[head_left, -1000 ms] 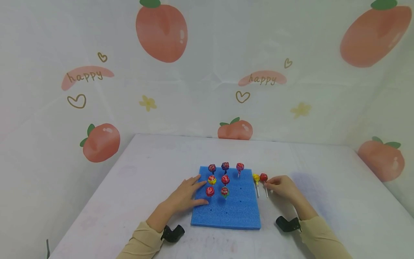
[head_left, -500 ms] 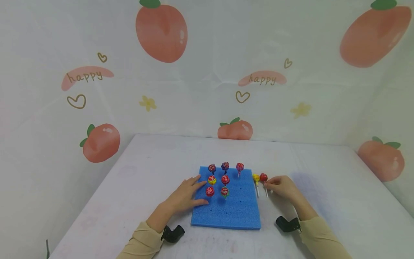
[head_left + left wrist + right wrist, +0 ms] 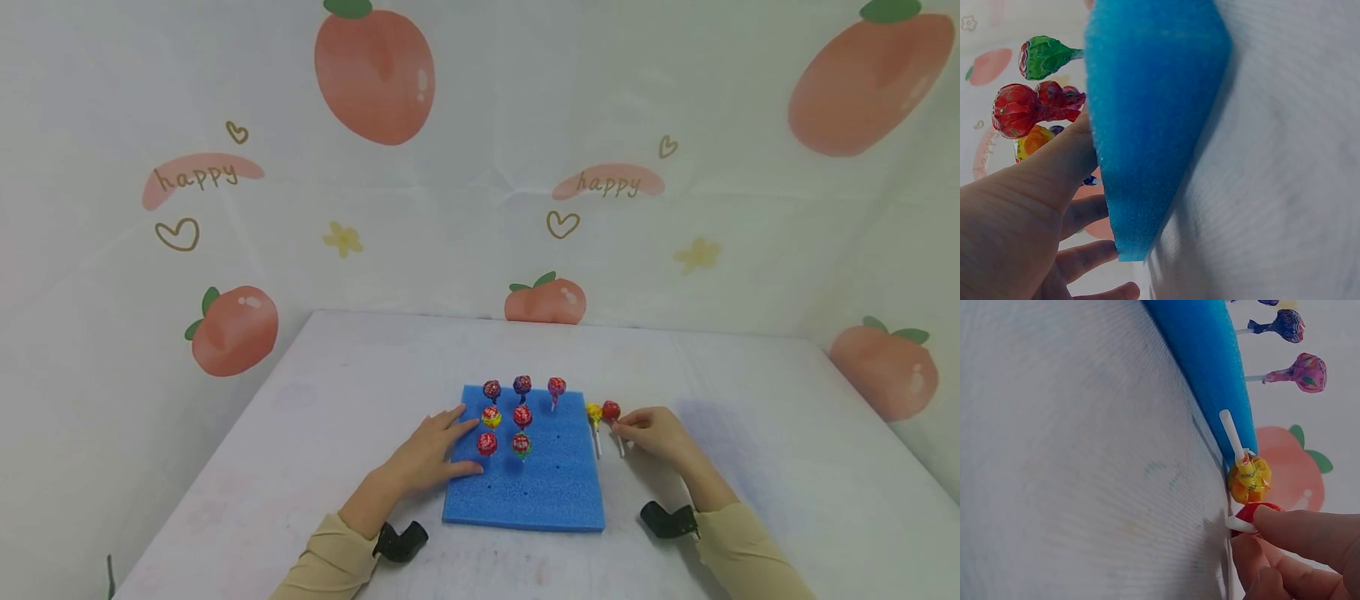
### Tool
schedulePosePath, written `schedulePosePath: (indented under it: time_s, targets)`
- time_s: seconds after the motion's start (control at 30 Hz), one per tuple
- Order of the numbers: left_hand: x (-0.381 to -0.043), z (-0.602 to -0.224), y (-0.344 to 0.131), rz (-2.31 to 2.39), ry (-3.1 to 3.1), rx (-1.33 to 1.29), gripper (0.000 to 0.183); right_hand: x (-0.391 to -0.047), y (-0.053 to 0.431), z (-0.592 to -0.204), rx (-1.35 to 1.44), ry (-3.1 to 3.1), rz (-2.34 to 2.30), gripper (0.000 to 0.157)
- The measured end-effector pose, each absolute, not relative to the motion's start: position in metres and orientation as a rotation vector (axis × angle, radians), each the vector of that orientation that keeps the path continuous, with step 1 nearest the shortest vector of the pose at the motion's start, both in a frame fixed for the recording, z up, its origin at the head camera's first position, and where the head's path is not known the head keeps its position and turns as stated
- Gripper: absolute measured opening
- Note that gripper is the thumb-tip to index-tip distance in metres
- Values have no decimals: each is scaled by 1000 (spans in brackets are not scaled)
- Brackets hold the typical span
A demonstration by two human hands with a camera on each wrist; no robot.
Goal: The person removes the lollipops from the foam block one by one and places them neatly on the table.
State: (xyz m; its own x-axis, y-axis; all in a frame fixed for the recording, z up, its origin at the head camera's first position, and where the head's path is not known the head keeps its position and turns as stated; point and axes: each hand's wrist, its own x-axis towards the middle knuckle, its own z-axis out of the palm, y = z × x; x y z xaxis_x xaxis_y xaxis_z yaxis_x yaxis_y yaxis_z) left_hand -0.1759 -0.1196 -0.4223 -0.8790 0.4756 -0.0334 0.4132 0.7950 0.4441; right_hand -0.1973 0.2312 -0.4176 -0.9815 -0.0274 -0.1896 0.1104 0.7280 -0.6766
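My left hand (image 3: 427, 450) rests along the left side of a blue foam board (image 3: 562, 496), fingers straight and spread; the left wrist view shows the thumb across the board's top face. Several wrapped lollipops stand upright in the board, among them a red one (image 3: 1015, 111) and a green one (image 3: 1042, 58) near that thumb. Right of the board, my right hand (image 3: 657, 432) pinches a red lollipop (image 3: 611, 410) between thumb and fingers just below its head. Its white stick (image 3: 1239, 524) pokes out past the thumb. Beside it lies a yellow lollipop (image 3: 1250, 478), close to the board's edge.
Small holes dot the front and right parts of the board. A white cloth covers the table (image 3: 360, 358), and a white curtain with printed peaches (image 3: 546, 300) hangs behind it. Black camera mounts (image 3: 401, 542) sit on both wrists.
The lower end of the red lollipop's stick has swung slightly to the right in my right hand's pinch. My left hand and the board have kept their places.
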Motion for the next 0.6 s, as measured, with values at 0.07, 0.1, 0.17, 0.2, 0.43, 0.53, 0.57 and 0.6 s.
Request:
schedulePosePath:
  time_s: [0.07, 0.1, 0.17, 0.2, 0.43, 0.53, 0.57, 0.6]
  targets:
    - [-176, -423, -120, 653, 2842, 711, 68, -197, 231, -417, 74, 2743, -1094, 31]
    - [-176, -423, -120, 654, 2843, 710, 68, -197, 231, -416, 77, 2744, -1093, 31]
    - [-176, -423, -120, 651, 2846, 710, 68, -197, 232, -415, 65, 2744, -1094, 33]
    - [-177, -424, -120, 651, 2849, 710, 68, -197, 232, -414, 57, 2744, -1096, 34]
    - [-178, -425, -119, 638, 2859, 710, 68, -198, 236, -411, 43, 2772, -1105, 38]
    - [-178, -426, -119, 633, 2863, 714, 68, -199, 237, -408, 33, 2799, -1108, 37]
    - [-178, -426, -119, 633, 2863, 715, 68, -199, 237, -407, 31, 2805, -1112, 37]
    - [-178, -426, -119, 633, 2863, 716, 68, -199, 237, -406, 40, 2804, -1118, 37]
